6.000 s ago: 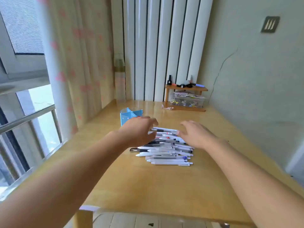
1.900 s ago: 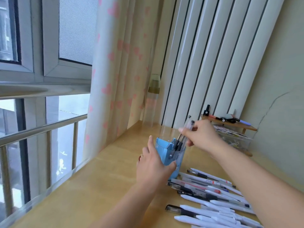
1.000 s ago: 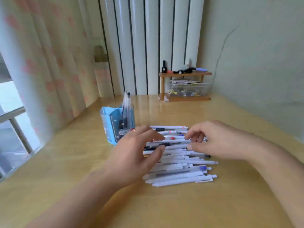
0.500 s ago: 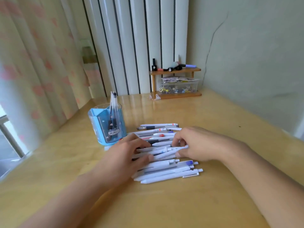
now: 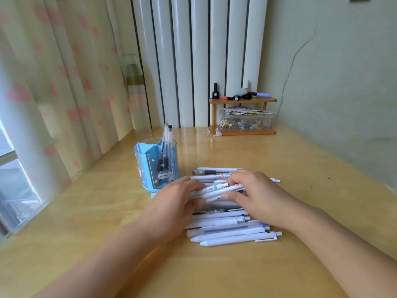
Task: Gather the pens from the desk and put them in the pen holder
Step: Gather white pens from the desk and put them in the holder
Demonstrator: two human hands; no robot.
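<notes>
Left hand (image 5: 171, 214): centre frame, fingers curled round one end of a few pens (image 5: 217, 190).
Right hand (image 5: 255, 196): pinching their other end.
Pen pile (image 5: 232, 233): on counter (image 5: 300, 168), beneath hands.
Pen holder (image 5: 155, 166): left of pile, holding pens.

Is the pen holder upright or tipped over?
Upright: the pen holder stands on its base, with pens sticking up out of it.
</notes>
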